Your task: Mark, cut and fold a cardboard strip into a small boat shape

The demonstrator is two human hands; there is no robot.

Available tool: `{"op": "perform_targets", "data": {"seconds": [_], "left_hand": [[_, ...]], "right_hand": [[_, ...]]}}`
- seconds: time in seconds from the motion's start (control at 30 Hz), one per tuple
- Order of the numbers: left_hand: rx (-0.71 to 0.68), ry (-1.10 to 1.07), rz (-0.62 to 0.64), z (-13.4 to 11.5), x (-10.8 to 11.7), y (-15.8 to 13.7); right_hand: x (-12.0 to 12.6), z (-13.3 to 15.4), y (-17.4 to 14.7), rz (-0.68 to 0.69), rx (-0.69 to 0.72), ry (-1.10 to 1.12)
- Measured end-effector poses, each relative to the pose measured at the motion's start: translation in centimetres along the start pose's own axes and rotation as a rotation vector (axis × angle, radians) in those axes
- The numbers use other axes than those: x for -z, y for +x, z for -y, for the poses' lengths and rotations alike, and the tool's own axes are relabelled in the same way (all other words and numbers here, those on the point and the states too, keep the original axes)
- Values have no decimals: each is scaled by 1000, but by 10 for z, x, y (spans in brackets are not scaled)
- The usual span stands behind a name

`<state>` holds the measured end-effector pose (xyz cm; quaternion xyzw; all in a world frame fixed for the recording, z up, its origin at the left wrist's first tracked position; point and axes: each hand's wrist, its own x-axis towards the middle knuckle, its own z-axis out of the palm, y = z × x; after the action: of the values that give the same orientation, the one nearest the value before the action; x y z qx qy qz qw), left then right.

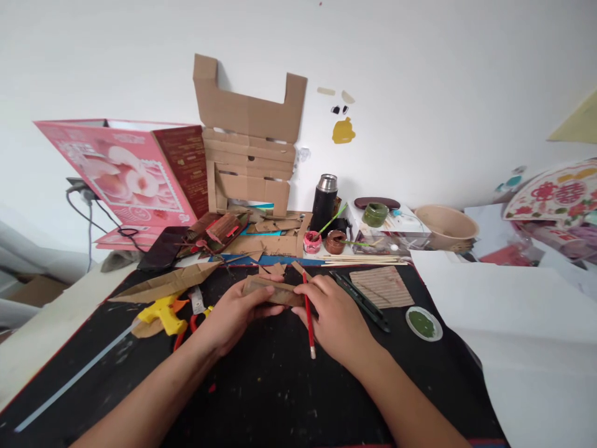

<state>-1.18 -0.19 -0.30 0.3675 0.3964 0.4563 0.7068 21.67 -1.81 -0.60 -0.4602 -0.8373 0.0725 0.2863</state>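
Observation:
A small folded piece of brown cardboard (275,291) is held level above the middle of the black mat (261,386). My left hand (237,311) is closed around its left part, thumb on top and fingers beneath. My right hand (333,311) is closed on a red pencil (308,317), whose eraser end points toward me. The right fingertips also touch the cardboard's right end. Cardboard scraps (275,269) lie just behind the hands.
Left of my hands lie a yellow glue gun (165,314) with a long glue stick and red-handled pliers (193,322). To the right are dark green pens (361,300), corrugated cardboard (382,286) and a lid of green paint (423,323). Paint jars (336,241) and a black flask (323,202) stand behind.

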Motion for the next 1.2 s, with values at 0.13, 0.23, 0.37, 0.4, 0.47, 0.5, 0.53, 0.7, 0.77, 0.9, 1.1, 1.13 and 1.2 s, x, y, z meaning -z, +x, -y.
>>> {"op": "perform_targets", "data": {"seconds": [0.13, 0.23, 0.37, 0.4, 0.47, 0.5, 0.53, 0.7, 0.77, 0.9, 1.1, 1.13, 1.2], "left_hand": [[23, 18, 23, 2, 3, 1], [30, 17, 40, 0, 4, 2], [16, 73, 0, -10, 9, 5], [-5, 98, -25, -14, 11, 6], [-56, 128, -77, -21, 16, 8], [-78, 126, -105, -24, 19, 9], [-94, 114, -133, -26, 21, 10], [-118, 35, -224, -20, 20, 12], [-75, 62, -193, -9, 14, 11], [-103, 409, -61, 8, 5, 6], [-597, 1025, -274, -2, 5, -3], [-568, 1015, -260, -4, 4, -5], [-419, 941, -105, -8, 0, -9]], "right_hand": [[0, 0, 0, 31, -28, -3], [1, 0, 0, 37, -49, 2], [2, -1, 0, 35, -60, 22], [2, -1, 0, 34, -57, 34], [3, -2, 0, 21, -47, 66], [3, -1, 0, 2, -43, 87], [4, -1, 0, -28, -41, 115], [10, 5, 2, -254, -136, 347], [11, 6, 1, -305, -192, 411], [8, 6, 0, -289, -240, 459], [6, 7, -1, -255, -206, 404], [5, 7, -1, -255, -176, 378], [2, 7, -1, -247, -106, 322]]}}
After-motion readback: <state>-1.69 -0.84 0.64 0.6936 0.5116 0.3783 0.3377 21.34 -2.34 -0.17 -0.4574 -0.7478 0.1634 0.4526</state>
